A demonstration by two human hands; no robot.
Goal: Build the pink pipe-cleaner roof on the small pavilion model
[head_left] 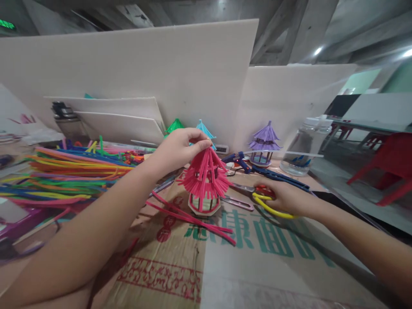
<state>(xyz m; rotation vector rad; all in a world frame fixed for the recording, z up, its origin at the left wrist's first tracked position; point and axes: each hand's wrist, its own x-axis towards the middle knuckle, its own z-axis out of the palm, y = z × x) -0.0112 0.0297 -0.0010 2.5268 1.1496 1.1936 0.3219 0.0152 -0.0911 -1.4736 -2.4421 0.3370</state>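
Observation:
A red pavilion model (206, 180) with a two-tiered pipe-cleaner roof stands upright on the printed cardboard (225, 266). My left hand (186, 148) pinches the tip of its roof from above. To the right, my right hand (277, 195) is closed on the scissors (273, 209), which have yellow and red handles; their blades point left toward the model. Between the model and the scissors lies a pink metal tool (238, 203). Several loose red pipe cleaners (193, 219) lie across the cardboard in front of the model's base.
Bundles of coloured pipe cleaners (77, 171) cover the left side. Behind stand green (175, 125), blue (202, 126) and purple pavilion models (265, 141). A glue gun (240, 161) lies near a clear bottle (302, 146). White boards (193, 77) rise at the back.

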